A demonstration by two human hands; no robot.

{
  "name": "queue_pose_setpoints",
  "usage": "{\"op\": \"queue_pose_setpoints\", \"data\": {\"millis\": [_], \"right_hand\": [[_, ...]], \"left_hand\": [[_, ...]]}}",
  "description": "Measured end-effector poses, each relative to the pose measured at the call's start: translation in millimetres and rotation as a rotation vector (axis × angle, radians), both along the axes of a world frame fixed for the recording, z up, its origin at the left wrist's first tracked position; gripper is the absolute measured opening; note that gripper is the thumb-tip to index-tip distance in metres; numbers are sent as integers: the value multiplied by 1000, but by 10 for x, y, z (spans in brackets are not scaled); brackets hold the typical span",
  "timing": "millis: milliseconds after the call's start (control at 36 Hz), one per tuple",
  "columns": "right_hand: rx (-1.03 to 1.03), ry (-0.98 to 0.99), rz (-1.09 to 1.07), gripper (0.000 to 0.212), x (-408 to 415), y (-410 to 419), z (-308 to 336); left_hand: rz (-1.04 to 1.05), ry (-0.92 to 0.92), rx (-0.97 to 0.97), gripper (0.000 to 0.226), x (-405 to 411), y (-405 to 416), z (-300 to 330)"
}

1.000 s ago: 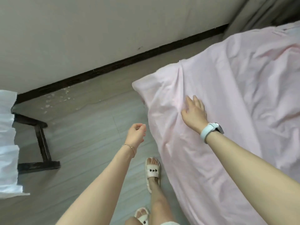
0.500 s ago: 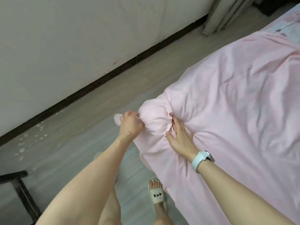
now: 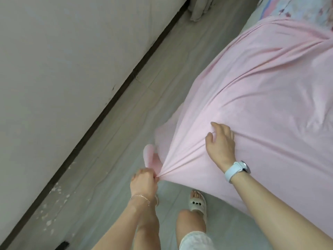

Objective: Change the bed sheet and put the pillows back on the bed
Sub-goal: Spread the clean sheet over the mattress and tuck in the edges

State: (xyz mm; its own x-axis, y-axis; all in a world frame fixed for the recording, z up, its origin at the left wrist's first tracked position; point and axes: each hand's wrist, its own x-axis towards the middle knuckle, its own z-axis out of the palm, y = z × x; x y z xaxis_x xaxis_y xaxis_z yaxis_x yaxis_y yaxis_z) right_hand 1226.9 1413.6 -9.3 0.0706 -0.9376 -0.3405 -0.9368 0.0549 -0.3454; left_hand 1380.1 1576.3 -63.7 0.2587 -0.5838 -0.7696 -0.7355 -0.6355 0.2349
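Observation:
A pale pink bed sheet (image 3: 252, 98) covers the bed on the right and is drawn into taut folds toward its near corner. My left hand (image 3: 144, 183) grips the bunched corner of the sheet out over the floor, off the bed's corner. My right hand (image 3: 220, 143), with a light watch on the wrist, presses flat on the sheet on top of the bed corner, fingers spread. A floral patterned cloth (image 3: 306, 9) shows at the far top right of the bed. No pillows are in view.
A grey wood-look floor strip (image 3: 126, 141) runs between the bed and a pale wall (image 3: 63, 69) with a dark baseboard (image 3: 108, 105). A curtain hem (image 3: 200, 8) hangs at the top. My feet in white slippers (image 3: 197, 202) stand beside the bed corner.
My left hand has pulled the gripped sheet corner away from the bed, stretching it taut. My right hand has shifted from the bunched folds to lie flat on top of the corner.

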Motion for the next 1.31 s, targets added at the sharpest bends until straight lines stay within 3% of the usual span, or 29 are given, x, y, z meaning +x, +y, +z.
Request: {"op": "queue_pose_setpoints", "data": {"millis": [56, 111, 194, 333, 444, 639, 778, 1000, 1306], "right_hand": [[110, 62, 33, 48, 112, 34, -9], [216, 138, 50, 50, 176, 37, -32], [260, 177, 12, 47, 231, -16, -40], [195, 90, -161, 38, 321, -267, 53], [128, 21, -204, 37, 351, -537, 113], [164, -50, -301, 49, 383, -1453, 125], [194, -153, -491, 53, 299, -2202, 111], [177, -125, -591, 63, -59, -3296, 34], [504, -89, -724, 72, -181, -3829, -478]], "left_hand": [[-32, 100, 32, 8, 67, -94, 20], [-75, 244, 47, 18, 131, -208, 52], [-128, 375, 49, 8, 262, -422, 182], [-97, 352, 4, 67, 542, -837, 280], [-122, 346, -35, 41, 798, -1333, 494], [-144, 279, -134, 35, 1165, -2552, 899], [-214, 245, -171, 32, 1220, -3536, 1057], [-400, 290, -258, 33, 659, -5063, 1097], [-774, 387, -286, 34, -827, -6912, 680]]}}
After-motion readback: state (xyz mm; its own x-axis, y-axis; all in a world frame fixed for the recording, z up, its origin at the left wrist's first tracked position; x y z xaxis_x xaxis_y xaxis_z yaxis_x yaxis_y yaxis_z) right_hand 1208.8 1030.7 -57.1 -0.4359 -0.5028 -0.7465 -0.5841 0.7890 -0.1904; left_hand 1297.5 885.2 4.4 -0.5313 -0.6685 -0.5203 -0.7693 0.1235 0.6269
